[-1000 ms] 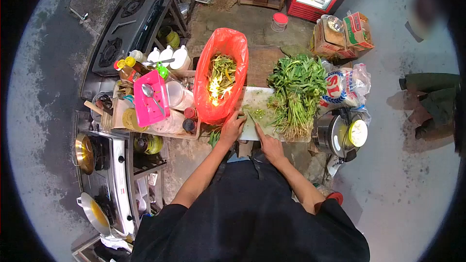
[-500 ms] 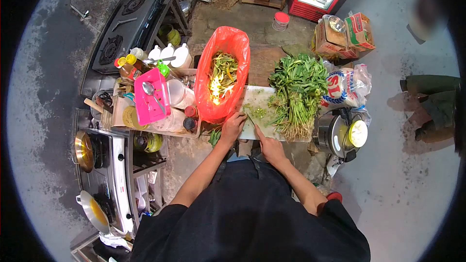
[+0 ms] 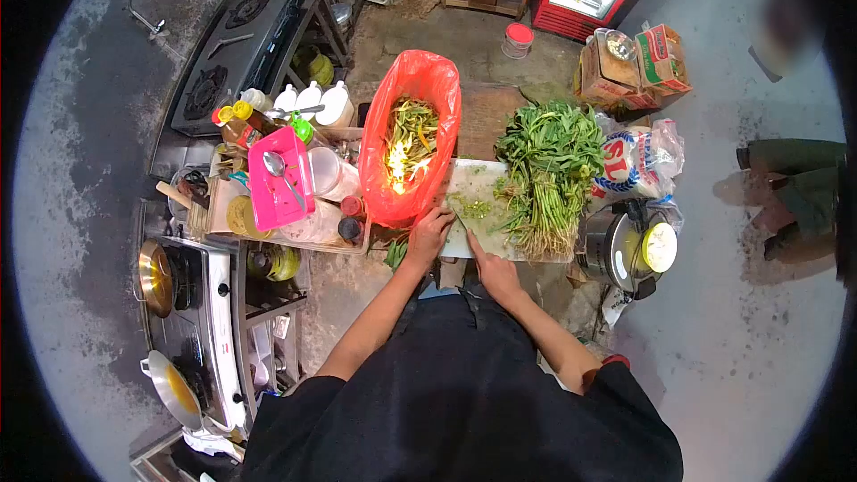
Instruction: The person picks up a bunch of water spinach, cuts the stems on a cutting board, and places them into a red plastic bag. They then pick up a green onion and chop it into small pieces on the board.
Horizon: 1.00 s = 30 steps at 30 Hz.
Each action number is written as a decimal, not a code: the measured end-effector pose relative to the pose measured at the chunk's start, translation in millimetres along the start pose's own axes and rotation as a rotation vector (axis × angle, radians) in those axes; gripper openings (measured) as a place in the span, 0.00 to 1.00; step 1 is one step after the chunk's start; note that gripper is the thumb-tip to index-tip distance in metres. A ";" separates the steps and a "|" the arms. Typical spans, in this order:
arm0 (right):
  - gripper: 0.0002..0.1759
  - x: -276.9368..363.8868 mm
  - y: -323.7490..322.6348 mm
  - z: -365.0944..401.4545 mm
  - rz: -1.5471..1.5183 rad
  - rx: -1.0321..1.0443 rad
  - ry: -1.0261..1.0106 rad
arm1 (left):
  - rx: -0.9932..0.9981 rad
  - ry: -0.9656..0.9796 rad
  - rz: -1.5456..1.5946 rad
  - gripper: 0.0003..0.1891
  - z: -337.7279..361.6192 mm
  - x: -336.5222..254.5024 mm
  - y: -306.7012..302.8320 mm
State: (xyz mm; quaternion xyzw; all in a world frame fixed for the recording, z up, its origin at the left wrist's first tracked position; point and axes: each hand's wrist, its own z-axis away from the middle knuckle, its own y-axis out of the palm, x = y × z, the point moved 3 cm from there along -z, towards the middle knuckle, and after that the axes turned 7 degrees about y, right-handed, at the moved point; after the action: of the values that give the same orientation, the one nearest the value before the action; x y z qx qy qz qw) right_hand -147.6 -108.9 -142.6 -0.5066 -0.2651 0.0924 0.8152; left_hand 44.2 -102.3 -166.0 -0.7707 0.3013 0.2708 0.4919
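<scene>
My right hand (image 3: 493,270) is closed round the handle of a knife (image 3: 462,224), its blade pointing up and left over the white cutting board (image 3: 486,181). At the board's left edge, my left hand (image 3: 431,236) has its fingers bent together beside the blade; what they hold is too small to make out. Small chopped green bits (image 3: 475,208) lie just above the knife. A big bunch of leafy greens (image 3: 546,161) rests over the board's right part, roots toward me. Left of the board stands a red plastic bag (image 3: 390,205) with cut greens inside.
A pink tray (image 3: 268,196) with a spoon sits among bottles and jars on the left. Farther left are stoves (image 3: 219,303) with pans. On the right are a white sack (image 3: 629,161), a pot (image 3: 616,245) and cardboard boxes (image 3: 607,80). A person's legs (image 3: 799,192) show at far right.
</scene>
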 end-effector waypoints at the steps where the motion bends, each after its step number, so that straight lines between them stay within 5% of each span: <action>1: 0.43 -1.1 -0.3 3.8 0.012 0.009 0.000 | -0.004 -0.004 -0.001 0.10 0.2 0.5 -0.5; 30: 0.42 5.6 -8.2 -4.2 -0.051 0.013 0.001 | -0.028 -0.018 -0.002 0.09 0.8 -0.8 -2.2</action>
State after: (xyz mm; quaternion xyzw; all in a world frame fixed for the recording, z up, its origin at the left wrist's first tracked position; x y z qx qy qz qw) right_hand -141.6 -113.6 -135.1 -0.4946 -0.2770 0.0732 0.8206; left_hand 45.2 -100.7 -164.4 -0.7753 0.2920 0.2814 0.4841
